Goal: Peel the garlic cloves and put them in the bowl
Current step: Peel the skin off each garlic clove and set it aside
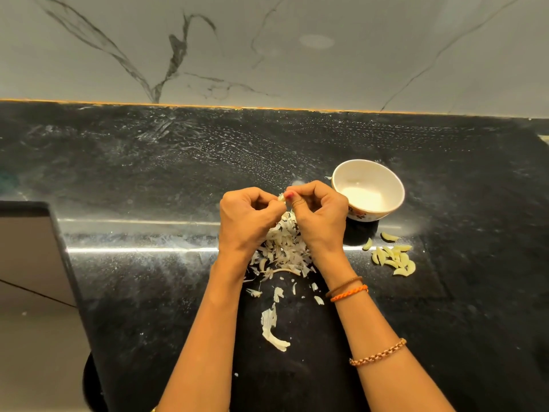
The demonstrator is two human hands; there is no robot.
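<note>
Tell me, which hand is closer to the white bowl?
Right. The right hand is just beside the bowl; the left hand is farther away, beyond the right one.

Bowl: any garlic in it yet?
Empty. The bowl shows only its bare white inside; the peeled cloves lie on the counter beside it.

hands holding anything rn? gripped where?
Yes: one garlic clove, pinched between the fingertips of the left hand and right hand. Only its tip shows, so the exact grip points cannot be told.

Two hands [285,215], one bowl [368,190], roughly ten peeled cloves [392,258].
</note>
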